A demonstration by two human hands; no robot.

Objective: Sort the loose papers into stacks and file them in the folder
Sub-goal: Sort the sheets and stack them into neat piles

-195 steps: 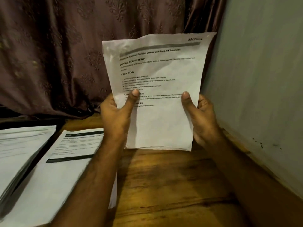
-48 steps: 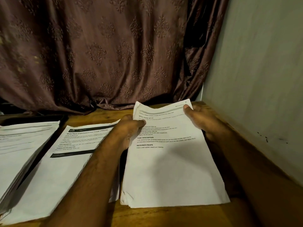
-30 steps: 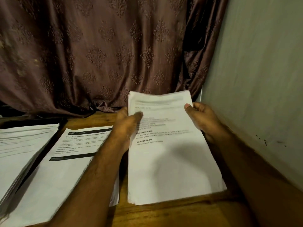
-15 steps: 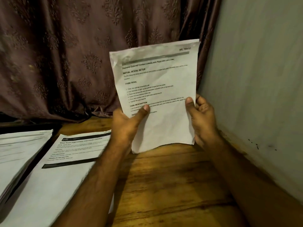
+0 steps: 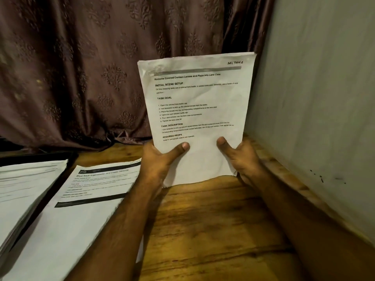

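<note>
Above the back right corner of the wooden table (image 5: 213, 220), a sheaf of printed papers (image 5: 197, 110) stands upright, long axis vertical, its printed face toward the camera and its bottom edge resting on or just over the wood; which, I cannot tell. How many sheets it holds cannot be told, though layered edges show at the top right corner. The left hand (image 5: 160, 163) grips the lower left edge and the right hand (image 5: 237, 159) the lower right edge, each thumb pressed on the front; the other fingers are hidden behind the paper.

Handwriting at the top right reads "SECTION 1". Below a grey bar the title reads "Remove Colored Contact Lenses and Place into Lens Case", followed by the headings "INITIAL SCENE SETUP", "TASK GOAL", "TASK DESCRIPTION" and "REQUIRED PROPS". The small body lines are hard to make out.

Left of the forearms a second stack (image 5: 77, 209) lies flat, partly covered by the left arm, its heading blurred. Farther left a thicker pile (image 5: 22, 191) is cut off by the frame edge, lying on something dark (image 5: 63, 171) that I cannot identify. A patterned brown curtain (image 5: 101, 67) hangs behind, and a pale wall (image 5: 324, 98) closes the right side.
</note>
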